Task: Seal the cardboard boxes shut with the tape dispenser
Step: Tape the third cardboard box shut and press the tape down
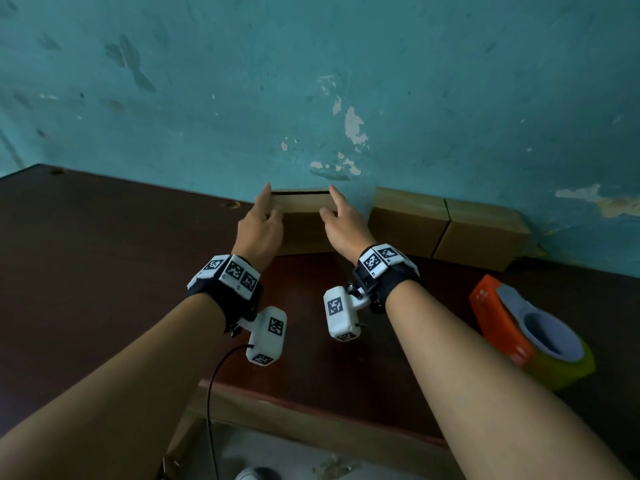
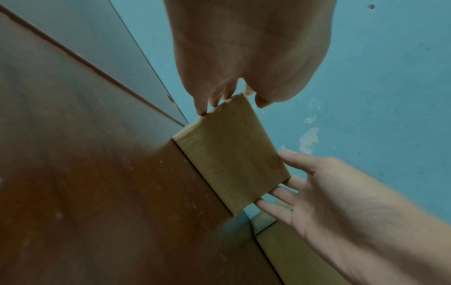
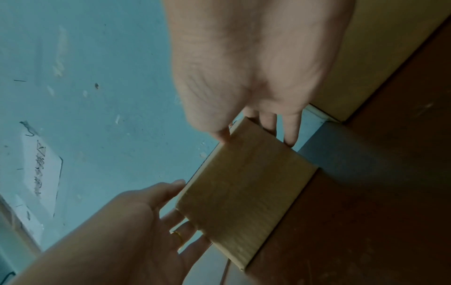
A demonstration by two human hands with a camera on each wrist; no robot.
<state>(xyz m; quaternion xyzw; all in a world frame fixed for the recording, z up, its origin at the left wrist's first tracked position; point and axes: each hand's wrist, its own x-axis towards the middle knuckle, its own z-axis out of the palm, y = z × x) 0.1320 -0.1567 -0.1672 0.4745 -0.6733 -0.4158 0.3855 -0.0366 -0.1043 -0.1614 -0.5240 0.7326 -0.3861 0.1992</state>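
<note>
The fingers of the left hand were stretched out nearly straight along the left end of a small cardboard box, the thumb lying on the near face. The fingers of the right hand did the same at the right end, so the box sat between the two hands, touched at both ends. Neither hand was curled round it; the fingers lay flat against the cardboard. From the head view a dark slit showed along the top of the box where its flaps met.

The box stood on the dark brown tabletop, pushed back against a teal wall with flaking paint. Just to its right two more cardboard boxes stood side by side against the same wall. Nearer the front right edge lay the tape dispenser, orange with a grey core and a yellowish roll, well apart from both hands.

The left wrist view showed the right hand's fingertips slipped behind the far end of the box, which the head view hid. The right wrist view showed a ring on a left finger and a white sheet with writing on the wall.
</note>
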